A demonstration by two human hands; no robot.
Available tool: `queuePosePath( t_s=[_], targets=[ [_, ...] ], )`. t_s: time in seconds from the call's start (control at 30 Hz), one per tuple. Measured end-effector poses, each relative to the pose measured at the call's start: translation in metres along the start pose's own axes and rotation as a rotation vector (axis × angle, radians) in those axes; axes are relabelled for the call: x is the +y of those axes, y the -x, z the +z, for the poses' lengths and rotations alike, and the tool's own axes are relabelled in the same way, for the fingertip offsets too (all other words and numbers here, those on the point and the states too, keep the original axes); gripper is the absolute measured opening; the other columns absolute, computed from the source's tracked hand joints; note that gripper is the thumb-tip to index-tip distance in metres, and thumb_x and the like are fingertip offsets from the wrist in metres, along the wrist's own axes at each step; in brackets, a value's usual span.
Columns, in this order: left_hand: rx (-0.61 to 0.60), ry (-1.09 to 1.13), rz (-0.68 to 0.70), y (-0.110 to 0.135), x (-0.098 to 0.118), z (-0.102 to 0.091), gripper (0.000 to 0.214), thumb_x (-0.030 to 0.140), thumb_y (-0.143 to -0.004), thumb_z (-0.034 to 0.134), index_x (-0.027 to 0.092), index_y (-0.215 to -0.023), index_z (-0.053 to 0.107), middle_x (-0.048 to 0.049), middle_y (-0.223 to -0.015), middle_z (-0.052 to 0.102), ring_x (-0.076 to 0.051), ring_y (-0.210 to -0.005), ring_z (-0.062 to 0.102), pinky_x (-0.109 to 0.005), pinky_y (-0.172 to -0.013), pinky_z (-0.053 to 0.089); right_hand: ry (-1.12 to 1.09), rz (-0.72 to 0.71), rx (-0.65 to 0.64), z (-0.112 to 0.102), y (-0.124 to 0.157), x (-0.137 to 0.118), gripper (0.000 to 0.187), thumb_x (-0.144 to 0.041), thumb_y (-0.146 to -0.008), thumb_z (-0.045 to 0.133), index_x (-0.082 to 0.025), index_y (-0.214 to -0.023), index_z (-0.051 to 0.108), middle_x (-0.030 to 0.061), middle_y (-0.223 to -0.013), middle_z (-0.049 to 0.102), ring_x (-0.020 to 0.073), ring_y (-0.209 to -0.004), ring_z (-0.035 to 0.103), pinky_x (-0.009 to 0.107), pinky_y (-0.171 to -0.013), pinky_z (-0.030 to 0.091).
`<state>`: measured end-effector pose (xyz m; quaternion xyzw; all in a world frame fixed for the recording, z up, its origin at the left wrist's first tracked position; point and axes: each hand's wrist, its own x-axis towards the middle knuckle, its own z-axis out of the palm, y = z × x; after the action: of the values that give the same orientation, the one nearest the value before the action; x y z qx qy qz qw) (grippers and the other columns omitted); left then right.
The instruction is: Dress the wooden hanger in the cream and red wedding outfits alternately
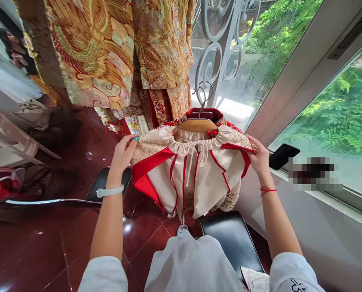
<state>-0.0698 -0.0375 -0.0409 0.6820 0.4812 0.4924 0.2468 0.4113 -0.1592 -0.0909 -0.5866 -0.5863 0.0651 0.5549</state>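
The left hand (124, 153) pinches the shoulder of a cream garment with red trim (210, 186), thumb with its turquoise nail on top, the other fingers partly lost against the cloth. The right hand (259, 154) is nearly closed on the opposite shoulder, its fingertips hard to see at the edge. Between them the garment hangs spread in front of the wearer's body, its drawstring tied in a loose bow (203, 155) below the gathered neck. It sits on a wooden hanger (197, 125), only the middle of which shows; the metal hook (202, 97) rises against the scrolled window grille (213, 52). Behind the hanger a red collar (193, 113) peeks out, the rest of that piece mostly covered. Gold-embroidered garments (92, 48) hang further back, cut off at the top. Below, a black padded seat (229, 235) is partly hidden by the wearer's pale clothing. On the sill lies a black phone (284, 155), beside a pixelated patch (I can't tell what's under it). At far left another person (15, 46) shows, partly cut off by the hanging cloth.
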Motion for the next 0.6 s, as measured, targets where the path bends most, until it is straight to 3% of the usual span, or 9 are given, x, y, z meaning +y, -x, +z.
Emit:
queuePosePath(
  t_s=[0.07, 0.13, 0.3, 0.43, 0.5, 0.6],
  targets=[
    [-0.019, 0.025, 0.036, -0.001, -0.004, 0.001, 0.04, 0.058, -0.082, 0.065, 0.019, -0.091, 0.068, -0.0035, -0.096, 0.07, -0.02, -0.09, 0.061, -0.028, -0.075, 0.048, -0.057, 0.04, 0.038, 0.001, -0.003, 0.004, 0.05, -0.035, -0.085, 0.064, -0.019, -0.131, 0.067, 0.0114, -0.129, 0.07, 0.029, -0.12, 0.066, 0.047, -0.107, 0.05],
    [0.0, 0.026, 0.097, -0.001, -0.004, 0.001, 0.044, 0.064, -0.081, 0.066, 0.021, -0.088, 0.068, -0.0024, -0.096, 0.067, -0.02, -0.092, 0.06, -0.028, -0.076, 0.047, -0.104, 0.086, -0.008, -0.005, -0.01, 0.003, 0.048, -0.036, -0.082, 0.066, -0.02, -0.127, 0.07, 0.0083, -0.126, 0.073, 0.0299, -0.12, 0.065, 0.047, -0.104, 0.053],
    [-0.035, 0.071, 0.111, -0.007, -0.007, 0.001, 0.052, 0.073, -0.077, 0.067, 0.022, -0.085, 0.068, -0.0009, -0.093, 0.064, -0.018, -0.088, 0.056, -0.028, -0.079, 0.046, -0.181, 0.297, -0.356, -0.04, -0.048, 0.001, 0.034, -0.045, -0.072, 0.079, -0.019, -0.095, 0.08, 0.0082, -0.096, 0.078, 0.0314, -0.098, 0.072, 0.044, -0.084, 0.062],
    [-0.096, 0.143, 0.035, -0.009, -0.012, 0.003, 0.057, 0.075, -0.076, 0.067, 0.021, -0.093, 0.067, -0.0013, -0.094, 0.067, -0.016, -0.083, 0.055, -0.027, -0.077, 0.046, -0.206, 0.441, -0.526, -0.047, -0.071, 0.006, 0.029, -0.045, -0.08, 0.074, -0.016, -0.082, 0.079, 0.01, -0.084, 0.076, 0.0238, -0.084, 0.072, 0.038, -0.077, 0.06],
    [-0.112, 0.16, 0.023, -0.007, -0.012, 0.003, 0.06, 0.076, -0.076, 0.067, 0.022, -0.102, 0.067, -0.0025, -0.099, 0.068, -0.017, -0.086, 0.057, -0.028, -0.078, 0.046, -0.217, 0.449, -0.507, -0.043, -0.065, 0.007, 0.03, -0.046, -0.083, 0.071, -0.018, -0.09, 0.078, 0.0097, -0.09, 0.077, 0.0242, -0.088, 0.073, 0.039, -0.081, 0.06],
    [-0.157, 0.123, 0.066, -0.004, -0.009, 0.001, 0.062, 0.073, -0.075, 0.07, 0.022, -0.111, 0.068, -0.0047, -0.109, 0.069, -0.021, -0.098, 0.059, -0.032, -0.086, 0.048, -0.186, 0.34, -0.39, -0.037, -0.037, 0.002, 0.048, -0.052, -0.084, 0.069, -0.025, -0.123, 0.07, 0.0093, -0.123, 0.073, 0.0291, -0.112, 0.07, 0.042, -0.092, 0.06]
  ],
)
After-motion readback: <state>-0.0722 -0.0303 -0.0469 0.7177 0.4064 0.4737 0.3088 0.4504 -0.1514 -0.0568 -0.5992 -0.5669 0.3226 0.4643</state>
